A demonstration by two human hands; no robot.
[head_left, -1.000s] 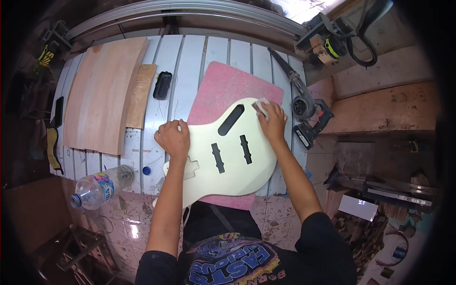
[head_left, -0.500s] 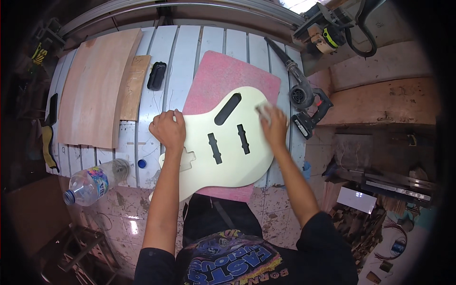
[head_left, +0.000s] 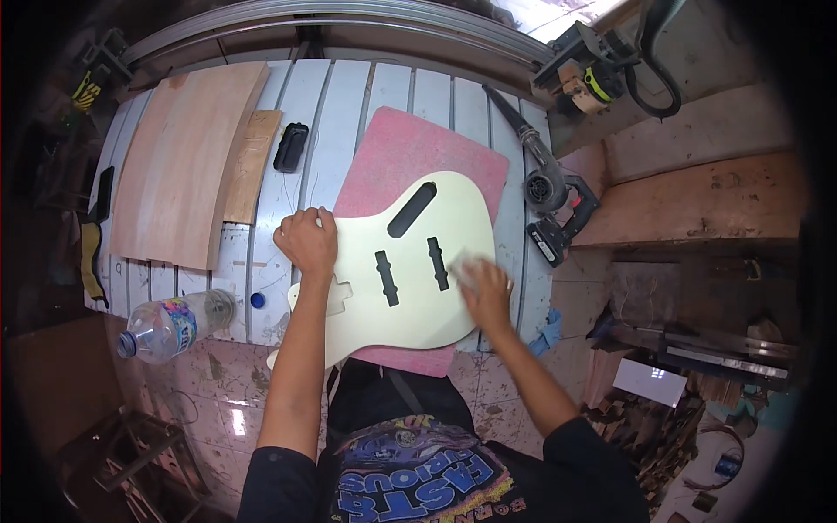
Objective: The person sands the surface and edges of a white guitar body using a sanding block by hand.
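Observation:
A cream-white electric guitar body lies on a pink mat. It has dark cut-out slots and a neck pocket at its left end. My left hand, fingers curled, grips its upper left edge near the pocket. On the right part of the body, my right hand presses a small pale pad flat against the surface beside a slot. Motion blurs the pad and the fingertips, so its material is unclear.
The slatted table carries a wide wooden panel over a thinner board, a black case, a blue cap and a clear plastic bottle near the front edge. A cordless blower lies at right.
My right hand with the pale pad has moved toward me and slightly left, from the body's upper right edge to beside the slot. My left hand keeps its place on the body.

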